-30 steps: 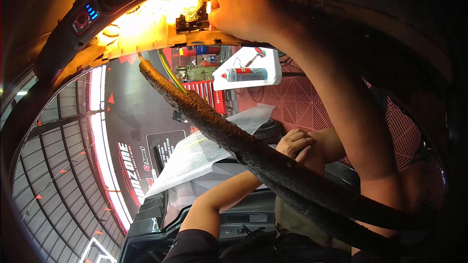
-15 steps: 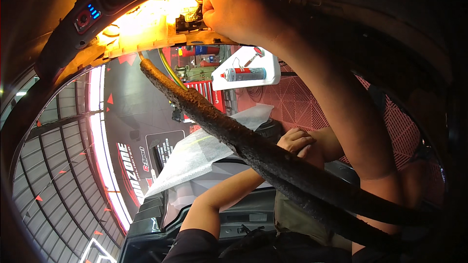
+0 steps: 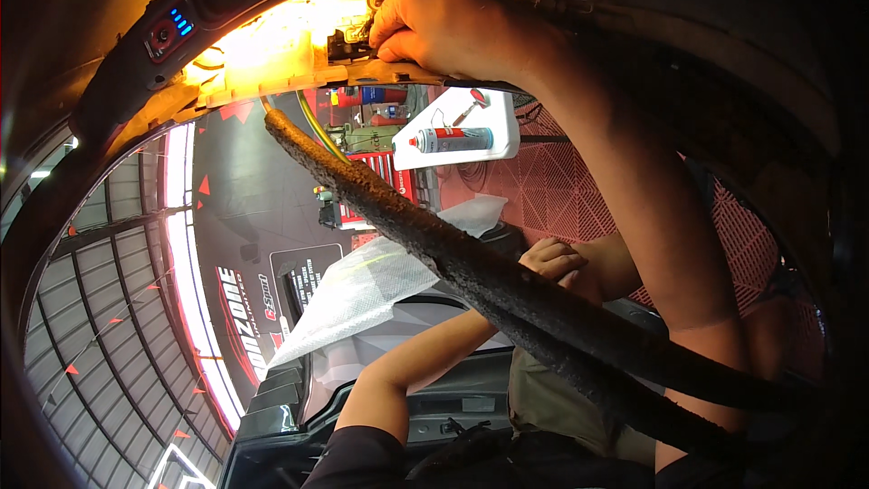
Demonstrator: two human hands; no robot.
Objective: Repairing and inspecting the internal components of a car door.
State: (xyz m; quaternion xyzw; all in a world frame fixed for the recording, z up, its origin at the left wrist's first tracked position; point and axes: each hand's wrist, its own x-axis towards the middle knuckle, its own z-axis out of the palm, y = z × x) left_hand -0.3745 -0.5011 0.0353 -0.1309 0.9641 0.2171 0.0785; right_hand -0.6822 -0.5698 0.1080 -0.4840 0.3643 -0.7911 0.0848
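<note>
Up at the top of the head view, my right hand reaches into a brightly lit recess of a dark panel. Its thumb and fingers close together against small dark fittings at the recess edge; what they grip, if anything, is hidden. A black work light with blue indicator lamps sits left of that hand. My left hand rests on my bare knee, fingers loosely bent and holding nothing. Two thick, rough black foam-covered hoses cross in front of me.
Beyond the opening are a spray can on a white tray, a red tool cabinet, red floor tiles and a translucent sheet. A yellow-green cable hangs from the recess. The panel rim curves around the opening.
My right hand has shifted slightly down, and its thumb now shows along the recess edge. My left hand stays on the knee.
</note>
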